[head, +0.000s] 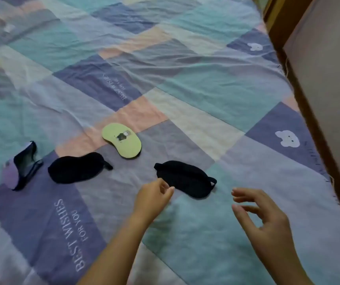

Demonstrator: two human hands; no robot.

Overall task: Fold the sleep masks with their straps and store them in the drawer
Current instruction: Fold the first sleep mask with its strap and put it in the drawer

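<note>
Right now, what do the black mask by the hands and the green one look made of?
Right black mask: looks like soft matte fabric, no shine, slightly puffy; its strap seems a flat woven band. Green mask: smooth pale cloth with a printed figure, lying flat. Blur leaves the weave open.

We see four sleep masks on the patchwork bedsheet [185,83]. Our left hand [154,199] is just beside the near black mask [185,177]; our right hand [267,223] hovers with fingers spread.

Patchwork bedspread [185,83] (wrinkled), four sleep masks [185,177]
</note>
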